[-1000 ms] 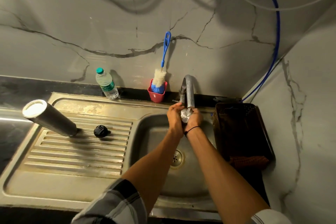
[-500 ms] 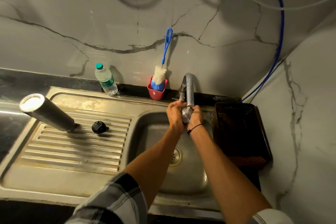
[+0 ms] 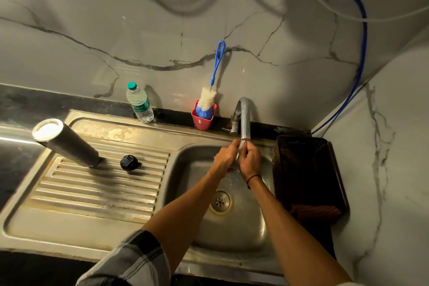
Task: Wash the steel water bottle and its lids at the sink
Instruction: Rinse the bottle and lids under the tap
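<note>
Hands have drawn closer under the tap (image 3: 244, 121) than half a second ago: left hand (image 3: 226, 154) and right hand (image 3: 250, 160), centre of frame, now pinch a small shiny steel lid (image 3: 240, 149) between curled fingers, so rinsing goes on. Left of frame, on the ribbed drainboard (image 3: 92, 193), the smooth cylindrical steel bottle (image 3: 66, 144) stands inverted beside a black knobby lid (image 3: 129, 162).

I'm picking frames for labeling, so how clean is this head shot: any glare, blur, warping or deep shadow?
Head view: wide-angle warping bows the counter edge and tilts the steel bottle; glare whitens its upturned end; the left hand and right hand under the tap are slightly motion-blurred, so what they hold is unclear; the dark basket is lost in shadow; the black lid stays sharp.
</note>
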